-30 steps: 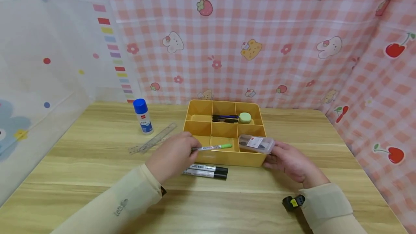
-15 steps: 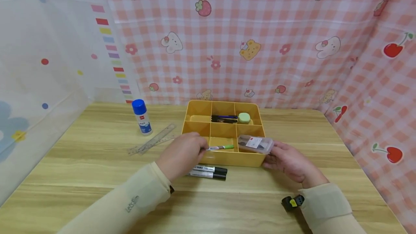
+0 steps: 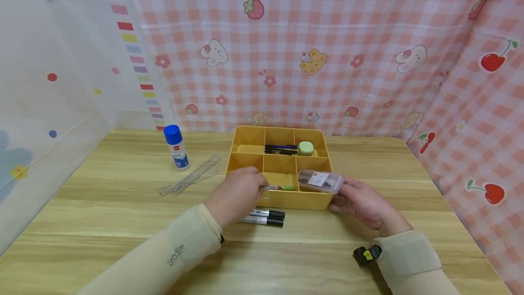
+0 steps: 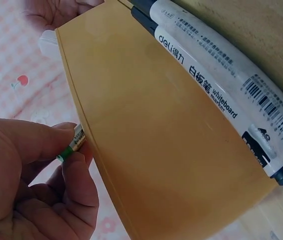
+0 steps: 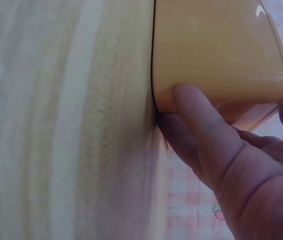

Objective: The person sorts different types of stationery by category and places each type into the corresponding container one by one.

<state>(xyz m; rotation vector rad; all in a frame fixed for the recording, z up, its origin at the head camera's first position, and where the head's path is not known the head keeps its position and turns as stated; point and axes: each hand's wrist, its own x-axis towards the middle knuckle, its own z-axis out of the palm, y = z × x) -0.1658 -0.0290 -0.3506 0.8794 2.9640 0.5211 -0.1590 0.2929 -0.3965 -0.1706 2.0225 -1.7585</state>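
Observation:
My left hand (image 3: 237, 195) pinches a slim marker pen (image 3: 278, 188) with a white barrel and green ends, over the front rim of a yellow divided storage box (image 3: 299, 200). In the left wrist view, thumb and fingertip grip the pen's green end (image 4: 64, 154) right beside the rim. At the box's front right corner, my right hand (image 3: 364, 206) holds on, fingers pressed against the outer wall (image 5: 216, 45) and the thumb up at the rim. A clear plastic case (image 3: 321, 180) with a white label leans in the front right compartment, near that thumb.
Two whiteboard markers (image 3: 264, 220) lie before the box, partly behind my left hand. Clear rulers (image 3: 192, 177) and a blue-capped glue bottle (image 3: 177, 148) are at left. Pens (image 3: 282, 150) and a pale green round-cornered item (image 3: 305, 148) sit in the back compartments.
My left hand has moved right with the marker pen, farther over the box's front, and the pen sits slightly lower. My right hand stays at the corner.

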